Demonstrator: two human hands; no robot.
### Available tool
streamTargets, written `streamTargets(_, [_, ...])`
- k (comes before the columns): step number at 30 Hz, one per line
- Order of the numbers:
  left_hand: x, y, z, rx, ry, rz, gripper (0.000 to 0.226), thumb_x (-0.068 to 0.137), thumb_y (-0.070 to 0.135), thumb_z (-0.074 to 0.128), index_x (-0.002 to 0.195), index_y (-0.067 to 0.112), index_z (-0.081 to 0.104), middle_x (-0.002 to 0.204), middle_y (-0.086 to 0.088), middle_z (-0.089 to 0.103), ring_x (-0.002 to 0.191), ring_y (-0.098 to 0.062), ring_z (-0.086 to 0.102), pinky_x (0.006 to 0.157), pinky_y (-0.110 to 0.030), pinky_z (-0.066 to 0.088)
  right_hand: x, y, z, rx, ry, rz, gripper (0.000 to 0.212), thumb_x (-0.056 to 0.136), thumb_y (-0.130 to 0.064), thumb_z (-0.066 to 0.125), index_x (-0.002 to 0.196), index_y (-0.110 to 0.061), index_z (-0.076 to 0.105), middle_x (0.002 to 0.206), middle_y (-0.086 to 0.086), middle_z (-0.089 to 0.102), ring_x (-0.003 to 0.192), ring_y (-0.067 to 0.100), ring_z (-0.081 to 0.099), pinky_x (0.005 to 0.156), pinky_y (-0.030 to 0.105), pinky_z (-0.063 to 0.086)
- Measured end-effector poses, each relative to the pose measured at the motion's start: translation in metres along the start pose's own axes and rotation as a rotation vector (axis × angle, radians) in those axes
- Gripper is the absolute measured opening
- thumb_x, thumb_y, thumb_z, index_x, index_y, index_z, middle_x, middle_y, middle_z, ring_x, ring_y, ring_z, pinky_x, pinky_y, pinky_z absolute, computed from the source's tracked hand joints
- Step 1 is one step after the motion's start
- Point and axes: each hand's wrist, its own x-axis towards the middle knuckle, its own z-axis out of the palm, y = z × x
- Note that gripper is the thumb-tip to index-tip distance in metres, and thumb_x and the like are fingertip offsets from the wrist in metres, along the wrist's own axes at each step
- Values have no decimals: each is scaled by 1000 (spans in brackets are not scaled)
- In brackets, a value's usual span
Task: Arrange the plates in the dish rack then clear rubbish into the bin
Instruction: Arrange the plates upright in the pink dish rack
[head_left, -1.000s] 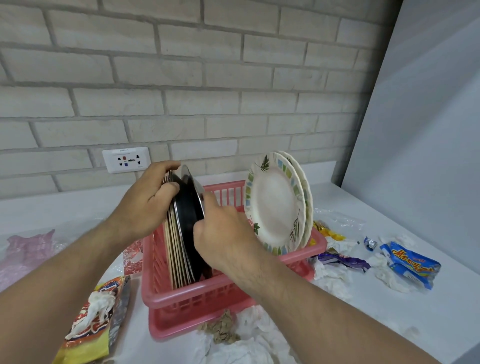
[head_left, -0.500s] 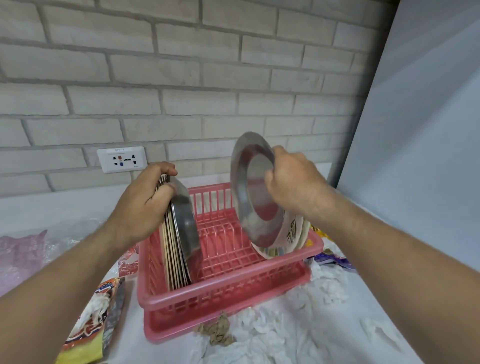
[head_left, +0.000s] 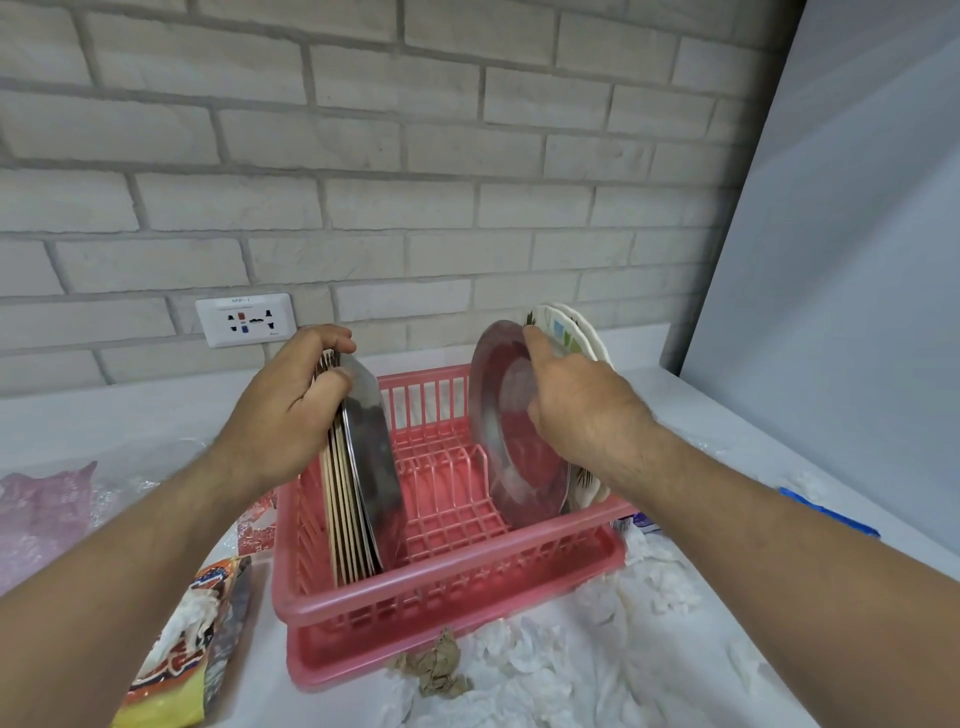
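A pink dish rack (head_left: 447, 587) stands on the white counter. My left hand (head_left: 291, 410) grips the top of a stack of upright plates (head_left: 358, 483) at the rack's left end; the front one is steel. My right hand (head_left: 576, 410) holds a steel plate (head_left: 506, 431) upright at the rack's right end, against two white patterned plates (head_left: 571, 332). The rack's middle slots are bare.
Crumpled white tissues (head_left: 545, 670) and a brown paper wad (head_left: 434, 667) lie in front of the rack. A snack wrapper (head_left: 182, 649) lies at the left, a pink bag (head_left: 41, 514) further left, a blue wrapper (head_left: 831, 514) at the right. Brick wall with a socket (head_left: 244, 319) behind.
My right hand took one steel plate off the left stack, carried it across the rack and lowered it against the patterned plates. My left hand stayed on the stack.
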Motion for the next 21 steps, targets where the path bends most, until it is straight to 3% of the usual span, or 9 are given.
streamTargets(3, [0,0,1,-12,1,-5,37,81,32,38,115,33,52,130,18,50,120,2,41,94,-23,33,1,1,-4,-174,66,-39,51,89,0,49,134,-15,33,64,-5,37,45,18,42,40,25,29])
streamTargets(5, [0,0,1,-30,-5,-13,37,82,33,38,116,35,51,130,19,49,121,2,41,96,-25,34,2,2,-5,-234,80,-61,49,92,-7,50,136,-15,32,62,-4,37,43,17,39,40,25,28])
streamTargets(8, [-2,-2,1,-54,-22,-41,40,84,37,38,124,37,45,125,19,52,117,-1,46,93,-31,39,4,4,-9,-293,71,-96,50,98,-28,45,144,-17,27,65,-3,43,45,17,36,44,27,33])
streamTargets(11, [-3,-1,1,-70,-34,-46,43,85,44,39,126,37,42,123,21,52,114,1,48,92,-33,41,5,3,-19,-283,139,-121,48,97,-48,39,136,-18,36,65,-4,37,47,15,29,42,27,22])
streamTargets(13, [-3,0,0,-71,-39,-42,40,85,45,39,124,37,45,130,25,49,120,2,45,97,-31,38,4,-3,-25,-224,237,-160,43,96,-52,37,124,-20,46,71,-3,50,51,16,34,45,26,23])
streamTargets(15, [-5,0,0,-62,-29,-33,41,87,43,39,126,37,48,133,27,46,123,5,41,100,-25,34,0,-16,-26,-89,257,-222,42,96,-54,34,118,-24,53,81,-2,61,65,18,50,53,28,36])
streamTargets(18, [-7,1,-2,-41,2,-13,44,86,39,39,128,33,54,133,27,46,124,10,37,98,-12,26,-10,-42,-18,191,122,-274,50,93,-60,33,123,-28,57,100,-3,68,91,18,63,80,38,52])
streamTargets(21, [-4,5,-4,-10,-43,19,44,85,34,38,125,33,58,132,19,46,122,13,36,97,-5,22,-16,-63,-6,454,24,-271,49,93,-59,41,124,-25,61,105,-4,68,97,15,62,86,38,52])
